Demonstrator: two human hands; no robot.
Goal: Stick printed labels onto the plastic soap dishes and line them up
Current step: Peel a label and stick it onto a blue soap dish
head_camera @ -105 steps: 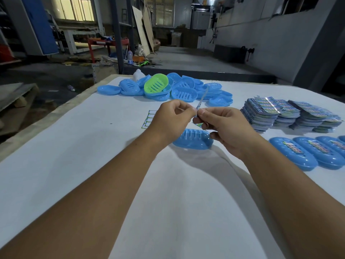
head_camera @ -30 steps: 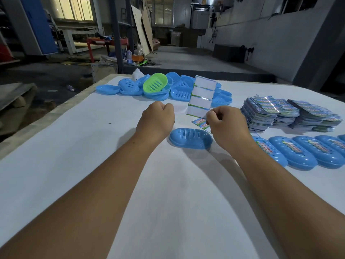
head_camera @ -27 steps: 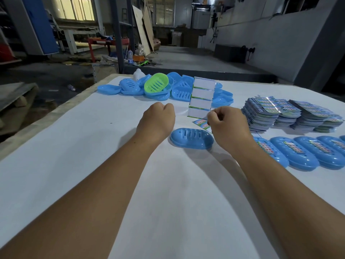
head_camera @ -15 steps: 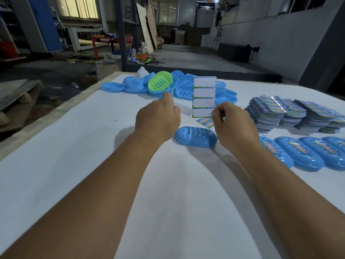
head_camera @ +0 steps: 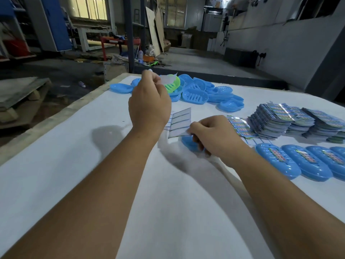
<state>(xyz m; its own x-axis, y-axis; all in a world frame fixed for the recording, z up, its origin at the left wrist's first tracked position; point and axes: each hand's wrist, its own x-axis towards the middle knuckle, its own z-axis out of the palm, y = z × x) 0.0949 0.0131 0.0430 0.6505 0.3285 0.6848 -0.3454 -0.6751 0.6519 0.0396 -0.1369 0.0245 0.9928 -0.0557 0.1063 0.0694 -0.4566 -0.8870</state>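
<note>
My left hand (head_camera: 149, 103) is raised above the table, pinching a small pale strip (head_camera: 169, 79) peeled from the sheet. My right hand (head_camera: 214, 135) is lower and holds the label sheet (head_camera: 179, 125) by its near corner, its lined back towards me. Under that hand lies a blue soap dish (head_camera: 189, 143), mostly hidden by the fingers. A row of blue labelled dishes (head_camera: 276, 159) runs along the right. A pile of unlabelled blue dishes (head_camera: 196, 92) with one green dish (head_camera: 172, 86) sits at the far side.
Stacks of printed label sheets (head_camera: 280, 118) stand at the right, with a loose sheet (head_camera: 239, 126) beside them. The white table (head_camera: 74, 165) ends at a bare wooden edge (head_camera: 71, 111) on the left. Beyond it is a workshop floor.
My left hand has risen and moved away from the sheet with a peeled strip. The sheet has tipped from upright to slanted low, and my right hand has dropped over the dish.
</note>
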